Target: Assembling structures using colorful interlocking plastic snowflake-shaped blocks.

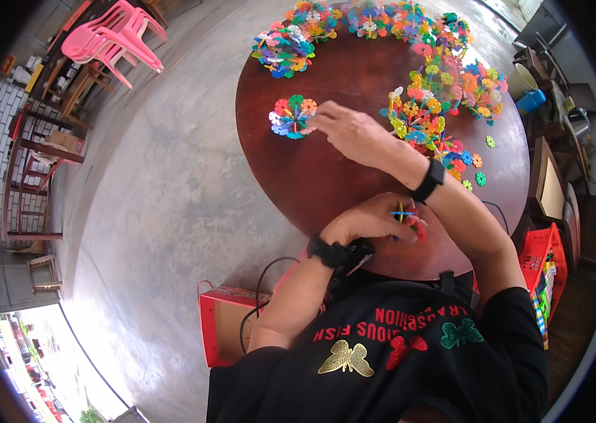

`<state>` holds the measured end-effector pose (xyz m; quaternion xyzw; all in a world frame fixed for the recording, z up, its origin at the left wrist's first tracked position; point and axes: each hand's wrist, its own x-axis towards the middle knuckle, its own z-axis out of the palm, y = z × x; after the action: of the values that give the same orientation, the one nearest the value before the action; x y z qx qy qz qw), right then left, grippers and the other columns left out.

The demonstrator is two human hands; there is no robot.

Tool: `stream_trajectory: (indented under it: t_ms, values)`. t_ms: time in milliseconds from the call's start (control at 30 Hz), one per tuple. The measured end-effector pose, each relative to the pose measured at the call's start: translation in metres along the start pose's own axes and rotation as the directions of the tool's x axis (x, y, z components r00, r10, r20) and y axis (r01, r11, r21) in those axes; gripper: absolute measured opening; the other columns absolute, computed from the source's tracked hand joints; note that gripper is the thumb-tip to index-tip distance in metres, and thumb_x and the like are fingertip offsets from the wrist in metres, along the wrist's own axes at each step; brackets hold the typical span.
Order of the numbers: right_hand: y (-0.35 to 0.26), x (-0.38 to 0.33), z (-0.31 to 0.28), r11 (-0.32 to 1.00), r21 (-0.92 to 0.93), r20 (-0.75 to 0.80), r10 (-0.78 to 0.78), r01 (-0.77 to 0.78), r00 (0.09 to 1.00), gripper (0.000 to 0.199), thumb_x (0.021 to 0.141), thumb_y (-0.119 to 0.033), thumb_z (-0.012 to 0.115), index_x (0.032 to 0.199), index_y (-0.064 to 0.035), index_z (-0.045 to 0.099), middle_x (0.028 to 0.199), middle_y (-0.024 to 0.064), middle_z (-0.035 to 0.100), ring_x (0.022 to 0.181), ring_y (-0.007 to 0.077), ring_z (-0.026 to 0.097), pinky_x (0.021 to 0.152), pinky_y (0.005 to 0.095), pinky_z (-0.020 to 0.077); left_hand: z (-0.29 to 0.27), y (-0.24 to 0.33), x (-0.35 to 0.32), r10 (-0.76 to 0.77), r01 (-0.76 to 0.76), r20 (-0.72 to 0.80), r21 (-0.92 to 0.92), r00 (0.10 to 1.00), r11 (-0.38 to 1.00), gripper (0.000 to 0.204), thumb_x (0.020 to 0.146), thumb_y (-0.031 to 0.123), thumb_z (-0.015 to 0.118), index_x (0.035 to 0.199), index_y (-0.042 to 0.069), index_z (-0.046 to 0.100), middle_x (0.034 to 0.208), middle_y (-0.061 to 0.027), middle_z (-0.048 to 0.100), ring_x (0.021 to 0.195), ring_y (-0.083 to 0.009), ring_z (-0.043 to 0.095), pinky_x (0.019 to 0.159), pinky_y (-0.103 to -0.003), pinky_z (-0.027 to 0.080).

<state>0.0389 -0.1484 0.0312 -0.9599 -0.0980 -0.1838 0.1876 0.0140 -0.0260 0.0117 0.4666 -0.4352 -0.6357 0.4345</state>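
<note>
My left hand point(380, 217) is near the table's front edge, fingers closed around a few joined plastic flower discs point(402, 213), blue, yellow and red. My right arm crosses over it toward the far left. There, my right hand point(351, 134) has its fingers pinched together at the right side of a small round cluster of flower discs point(293, 117), in red, green, white, blue and purple. The cluster rests on the tabletop, and its contact with the fingertips is partly hidden.
The round brown table point(291, 169) carries several disc balls point(284, 49) along its far edge and a larger pile of discs point(418, 116) on the right. Loose discs point(480, 178) lie beside it. A red box point(231, 321), pink chairs point(111, 35) and a red basket point(544, 264) stand around.
</note>
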Motion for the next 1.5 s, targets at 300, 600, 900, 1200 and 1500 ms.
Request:
stream_trajectory:
  t_ms: [300, 600, 900, 1200, 1500]
  values:
    - [-0.03, -0.082, -0.082, 0.968, 0.132, -0.073, 0.224, -0.213, 0.972, 0.01, 0.089, -0.013, 0.056, 0.092, -0.0035, 0.059, 0.08, 0.0144, 0.056, 0.073, 0.0355, 0.058, 0.064, 0.0423, 0.0458, -0.004, 0.014, -0.008, 0.078, -0.279, -0.454, -0.395, 0.887, 0.876, 0.037, 0.079, 0.013, 0.075, 0.109, 0.01, 0.054, 0.095, -0.0011, 0.062, 0.073, -0.0083, 0.062, 0.057, -0.02, 0.049]
    - [-0.051, -0.128, -0.072, 0.917, 0.094, -0.085, 0.396, -0.389, 0.914, 0.018, 0.089, -0.019, 0.061, 0.082, -0.0032, 0.057, 0.078, 0.0126, 0.056, 0.071, 0.0333, 0.058, 0.06, 0.0415, 0.0442, -0.003, 0.007, -0.004, 0.061, -0.166, -0.342, -0.288, 0.938, 0.943, 0.025, 0.082, 0.009, 0.071, 0.103, 0.01, 0.057, 0.08, -0.0002, 0.064, 0.068, -0.0072, 0.061, 0.055, -0.02, 0.046]
    - [-0.055, -0.132, -0.082, 0.916, 0.145, 0.213, 0.339, -0.373, 0.916, 0.021, 0.086, -0.019, 0.062, 0.075, -0.0019, 0.056, 0.069, 0.0139, 0.057, 0.066, 0.0339, 0.059, 0.057, 0.0421, 0.0444, -0.001, 0.001, -0.007, -0.005, -0.002, -0.025, -0.299, 1.0, 0.954, 0.02, 0.082, 0.005, 0.068, 0.1, 0.001, 0.064, 0.09, -0.0077, 0.07, 0.074, -0.0122, 0.065, 0.066, -0.025, 0.053]
    - [-0.055, -0.135, -0.085, 0.875, 0.416, 0.173, 0.192, -0.248, 0.966, 0.018, 0.082, -0.011, 0.064, 0.074, 0.0006, 0.054, 0.067, 0.0151, 0.054, 0.065, 0.0368, 0.055, 0.057, 0.0421, 0.0426, -0.003, 0.017, -0.019, -0.046, 0.084, 0.11, -0.366, 0.993, 0.927, 0.018, 0.078, 0.001, 0.066, 0.096, -0.001, 0.064, 0.087, -0.0111, 0.069, 0.072, -0.016, 0.066, 0.064, -0.028, 0.054]
    - [-0.048, -0.154, -0.142, 0.39, 0.92, -0.232, 0.633, -0.045, 0.739, 0.025, 0.094, -0.016, 0.049, 0.075, 0.0, 0.054, 0.066, 0.0066, 0.055, 0.057, 0.0147, 0.055, 0.054, 0.03, 0.0446, -0.002, 0.021, -0.017, -0.002, 0.103, 0.246, -0.4, 0.969, 0.911, 0.015, 0.078, 0.003, 0.061, 0.093, -0.001, 0.063, 0.086, -0.012, 0.069, 0.07, -0.0159, 0.067, 0.06, -0.025, 0.053]
